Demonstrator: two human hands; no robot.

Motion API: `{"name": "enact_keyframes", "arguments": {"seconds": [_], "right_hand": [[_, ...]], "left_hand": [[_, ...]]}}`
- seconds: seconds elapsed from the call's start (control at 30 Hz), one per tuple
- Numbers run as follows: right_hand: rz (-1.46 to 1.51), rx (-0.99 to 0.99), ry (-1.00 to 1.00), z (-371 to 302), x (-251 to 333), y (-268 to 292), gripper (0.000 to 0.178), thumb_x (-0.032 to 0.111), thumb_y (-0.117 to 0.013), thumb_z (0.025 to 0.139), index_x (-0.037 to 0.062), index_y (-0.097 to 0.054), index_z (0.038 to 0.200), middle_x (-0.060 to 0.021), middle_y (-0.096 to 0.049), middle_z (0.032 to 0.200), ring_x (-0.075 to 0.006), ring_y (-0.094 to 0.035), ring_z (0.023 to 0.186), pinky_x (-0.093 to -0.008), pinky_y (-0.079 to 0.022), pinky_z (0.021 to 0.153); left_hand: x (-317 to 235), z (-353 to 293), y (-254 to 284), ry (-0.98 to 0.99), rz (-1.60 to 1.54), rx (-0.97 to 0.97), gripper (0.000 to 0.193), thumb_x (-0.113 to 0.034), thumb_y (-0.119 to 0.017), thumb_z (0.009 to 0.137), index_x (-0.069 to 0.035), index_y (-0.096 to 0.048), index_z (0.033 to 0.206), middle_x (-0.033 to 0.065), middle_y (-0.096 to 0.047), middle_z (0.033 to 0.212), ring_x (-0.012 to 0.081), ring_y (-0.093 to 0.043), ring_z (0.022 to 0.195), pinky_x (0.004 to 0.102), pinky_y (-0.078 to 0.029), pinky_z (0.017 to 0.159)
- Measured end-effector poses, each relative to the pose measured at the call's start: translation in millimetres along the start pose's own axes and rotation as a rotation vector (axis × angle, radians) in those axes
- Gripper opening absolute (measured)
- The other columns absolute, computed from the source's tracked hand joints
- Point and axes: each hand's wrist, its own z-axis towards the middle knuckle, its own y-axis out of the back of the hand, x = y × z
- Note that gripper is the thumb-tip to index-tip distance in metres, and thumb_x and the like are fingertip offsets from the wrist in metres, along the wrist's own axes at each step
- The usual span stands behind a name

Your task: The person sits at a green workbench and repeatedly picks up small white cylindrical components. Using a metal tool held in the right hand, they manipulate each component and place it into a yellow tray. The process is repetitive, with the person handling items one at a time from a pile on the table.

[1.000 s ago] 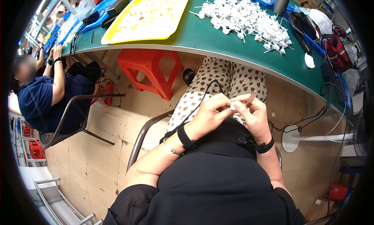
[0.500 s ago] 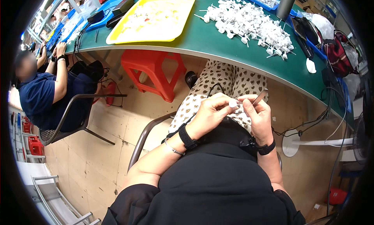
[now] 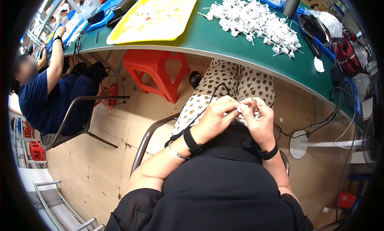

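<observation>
- small white plastic piece (image 3: 239,108) sits pinched between the fingertips of both my hands, held over my lap below the edge of the green table (image 3: 224,39).
- my left hand (image 3: 216,117) is curled narrow around it; my right hand (image 3: 259,119) pinches it from the other side.
- i judge this piece mid-assembly, not yet set down.
- big heap of white plastic parts (image 3: 256,21) on the table looks left to do.
- yellow plastic tray (image 3: 154,17) holds pale pieces, maybe finished ones; i cannot tell.

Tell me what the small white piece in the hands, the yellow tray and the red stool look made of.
Small white piece: probably plastic, opaque and matte; too small to be sure. Yellow tray: likely moulded plastic, with a smooth, even colour and rounded rim. Red stool: apparently moulded plastic, glossy, legs and seat in one piece.
</observation>
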Motion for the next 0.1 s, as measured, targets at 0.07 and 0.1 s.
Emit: {"name": "enact_keyframes", "arguments": {"seconds": [0.07, 0.1], "right_hand": [[-0.119, -0.016, 0.096, 0.1, 2.1, -0.3, 0.012, 0.012, -0.073, 0.094, 0.0015, -0.072, 0.099, -0.0033, -0.073, 0.090, -0.0186, -0.065, 0.086, -0.0298, -0.052, 0.075], [-0.178, -0.024, 0.145, 0.5, 4.8, -0.5, 0.011, 0.011, -0.073, 0.094, 0.0021, -0.072, 0.100, -0.0028, -0.074, 0.090, -0.0210, -0.066, 0.088, -0.0309, -0.053, 0.076]], "left_hand": [[-2.0, 0.0, 0.7, 0.008, -0.001, 0.000, 0.015, 0.001, -0.072, 0.090, -0.003, -0.074, 0.104, 0.0087, -0.071, 0.095, 0.0201, -0.068, 0.084, 0.0293, -0.055, 0.074], [-3.5, 0.2, 1.2, 0.015, -0.009, 0.000, 0.015, 0.001, -0.072, 0.091, -0.003, -0.074, 0.104, 0.0087, -0.071, 0.095, 0.0208, -0.068, 0.085, 0.0295, -0.055, 0.075]]}}
